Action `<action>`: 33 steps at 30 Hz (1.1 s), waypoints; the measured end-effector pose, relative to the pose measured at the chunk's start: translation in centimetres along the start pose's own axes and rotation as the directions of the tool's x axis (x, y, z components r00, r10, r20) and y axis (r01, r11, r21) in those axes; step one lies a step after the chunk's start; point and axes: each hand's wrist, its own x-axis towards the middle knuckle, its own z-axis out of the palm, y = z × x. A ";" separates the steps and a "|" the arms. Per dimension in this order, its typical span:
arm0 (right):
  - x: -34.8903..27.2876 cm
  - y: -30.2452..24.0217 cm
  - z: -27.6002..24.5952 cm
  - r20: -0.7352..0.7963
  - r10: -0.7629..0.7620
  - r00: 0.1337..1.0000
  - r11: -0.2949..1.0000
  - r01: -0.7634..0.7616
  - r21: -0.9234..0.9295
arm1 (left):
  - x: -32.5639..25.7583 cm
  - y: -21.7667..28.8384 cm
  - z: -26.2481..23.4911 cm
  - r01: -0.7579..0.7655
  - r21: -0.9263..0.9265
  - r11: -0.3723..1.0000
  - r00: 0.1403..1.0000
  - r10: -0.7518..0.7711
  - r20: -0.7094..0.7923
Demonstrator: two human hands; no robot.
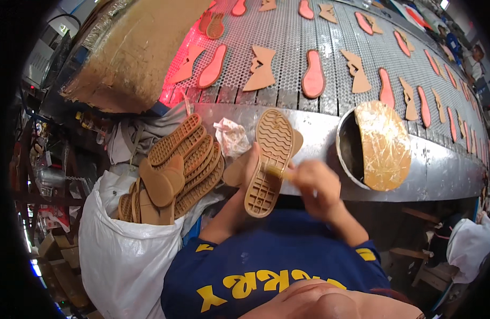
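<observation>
My left hand (pixel 249 164) is closed on a tan shoe sole (pixel 275 130), held tilted with its patterned tread facing up. Flat tan upper pieces (pixel 235 171) stick out from behind the sole on both sides. In my right hand (pixel 318 186), smeared by motion, is a small brush (pixel 273 170) with a yellowish tip. Its tip lies over the middle of the tread. Beside the sole, on the metal ledge, sits a crumpled patterned cloth or paper (pixel 231 136).
A white sack (pixel 130 260) at left holds several tan soles (pixel 194 159). At right stands a round pot (pixel 348 143) half covered by cardboard (pixel 386 146). Beyond the metal ledge (pixel 319 127), a mesh conveyor (pixel 287 37) carries pink insoles (pixel 313 74) and tan cut-outs (pixel 261 68). A large cardboard box (pixel 122 58) is back left.
</observation>
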 end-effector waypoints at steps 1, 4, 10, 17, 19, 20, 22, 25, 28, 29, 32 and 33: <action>-0.3 -1.2 -0.9 0.067 -0.026 0.997 0.999 0.024 0.036 | 0.8 0.2 -0.8 0.043 0.025 0.999 0.999 -0.043 -0.019; -1.1 -2.8 -3.8 -0.065 0.032 0.997 0.988 -0.022 0.152 | 4.5 1.4 -0.4 -0.151 0.067 0.986 0.988 0.154 -0.032; -1.1 -2.9 -5.6 -0.405 -0.034 0.914 0.989 0.089 0.118 | 22.8 13.8 3.3 -0.647 0.136 0.750 0.743 0.660 -0.107; -4.9 -0.8 -7.5 -0.493 0.064 0.868 0.996 -0.085 -0.020 | 14.3 5.8 1.5 -0.239 0.882 -0.406 0.743 0.508 0.435; -6.9 1.0 -7.8 -0.610 0.098 0.787 0.930 -0.290 -0.224 | 6.4 3.7 2.0 -0.007 0.791 -0.612 0.909 0.326 0.260; -7.7 1.7 -7.7 -0.662 0.108 0.742 0.869 -0.394 -0.300 | 3.3 3.7 1.4 0.104 0.792 -0.602 0.977 0.210 0.031; -7.3 2.5 -7.7 -0.719 0.248 0.650 0.868 -0.478 -0.132 | -0.8 3.0 -0.8 0.076 0.734 -0.675 0.988 0.148 0.035; -6.0 2.7 -8.2 -0.612 0.231 0.757 0.700 -0.566 -0.436 | -2.9 3.9 -1.4 -0.017 0.769 -0.639 0.985 0.120 0.122; -6.1 3.5 -7.7 -0.576 0.290 0.764 0.649 -0.600 -0.468 | -3.0 3.9 -0.7 0.040 0.824 -0.565 0.981 0.179 0.075; -6.1 3.7 -7.5 -0.549 0.299 0.781 0.617 -0.597 -0.513 | -2.6 4.0 -0.3 -0.015 0.809 -0.587 0.960 0.218 0.177; -5.9 4.1 -6.7 -0.464 0.337 0.819 0.469 -0.573 -0.672 | -1.5 3.0 -0.1 -0.022 0.812 -0.584 0.840 0.430 0.332; -5.9 4.3 -6.4 -0.432 0.357 0.828 0.409 -0.555 -0.725 | -1.3 3.0 0.7 -0.013 0.813 -0.583 0.785 0.498 0.369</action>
